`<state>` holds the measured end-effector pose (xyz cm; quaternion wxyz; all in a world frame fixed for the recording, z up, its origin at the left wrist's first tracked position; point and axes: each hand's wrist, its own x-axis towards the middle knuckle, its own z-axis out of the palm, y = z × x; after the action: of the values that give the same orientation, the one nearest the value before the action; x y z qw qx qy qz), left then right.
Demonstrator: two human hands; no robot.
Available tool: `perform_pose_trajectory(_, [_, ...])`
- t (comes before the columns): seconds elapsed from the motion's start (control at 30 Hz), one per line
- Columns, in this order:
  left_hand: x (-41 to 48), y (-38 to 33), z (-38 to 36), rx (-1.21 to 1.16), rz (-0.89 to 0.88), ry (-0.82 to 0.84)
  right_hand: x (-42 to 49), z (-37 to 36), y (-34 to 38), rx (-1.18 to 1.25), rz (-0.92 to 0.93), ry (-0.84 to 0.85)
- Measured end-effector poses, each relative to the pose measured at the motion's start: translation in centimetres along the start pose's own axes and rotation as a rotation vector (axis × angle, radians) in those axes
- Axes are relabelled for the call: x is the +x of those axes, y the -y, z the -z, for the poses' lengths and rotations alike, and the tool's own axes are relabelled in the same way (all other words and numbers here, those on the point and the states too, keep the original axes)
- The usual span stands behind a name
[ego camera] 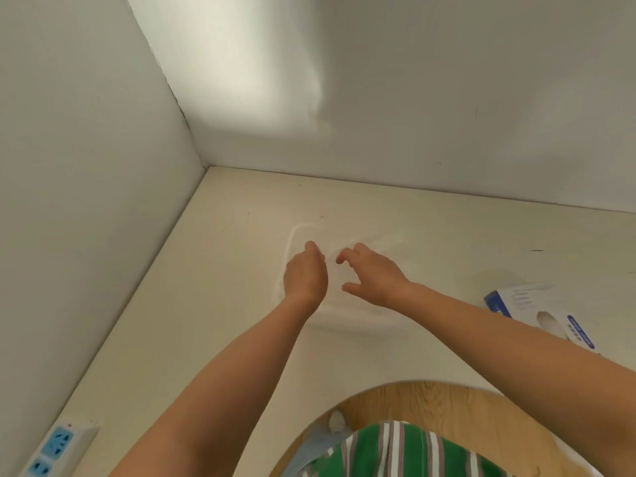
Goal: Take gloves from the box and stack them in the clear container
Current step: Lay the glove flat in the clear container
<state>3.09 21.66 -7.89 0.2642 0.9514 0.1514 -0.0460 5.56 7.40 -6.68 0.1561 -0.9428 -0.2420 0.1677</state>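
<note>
Both hands hover over the faint outline of the clear container (293,235) at mid-table. The left hand (304,271) is curled tight, though I cannot tell if it pinches anything. The right hand (373,273) is loosely hooked, thumb apart, with nothing visible in it. The glove box (526,301) lies well off to the right, slanting from far-left to near-right, a white glove (547,321) poking out. The right hand is nearer, its own forearm crossing the box's near side. A power strip (56,449) sits at the near left.

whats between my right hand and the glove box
Nothing but bare table lies between the right hand and the glove box; the head view shows that stretch in full.
</note>
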Motion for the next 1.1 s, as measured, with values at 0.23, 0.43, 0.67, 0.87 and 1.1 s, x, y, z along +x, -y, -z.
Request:
perform_pose_trajectory(0.23, [0.1,-0.1,-0.4,0.221,-0.06,0.027,0.7,-3.4,-1.4,-0.078,-0.176,0.305])
perform_pose_trajectory(0.43, [0.9,-0.9,-1.3,0.29,-0.33,0.071,1.3,-4.3,-1.4,-0.054,-0.16,0.308])
perform_pose_trajectory(0.67, [2.6,1.4,-4.1,0.434,-0.031,0.63,1.4,-3.9,-2.9,0.005,-0.291,0.275])
perform_pose_trajectory(0.87, [2.9,2.2,-5.5,0.548,-0.017,0.673,1.0,-5.0,-3.0,0.012,-0.347,0.364])
perform_pose_trajectory(1.1, [2.2,0.6,-3.3,0.489,-0.053,0.565,0.2,-2.3,-2.3,-0.032,-0.241,0.403])
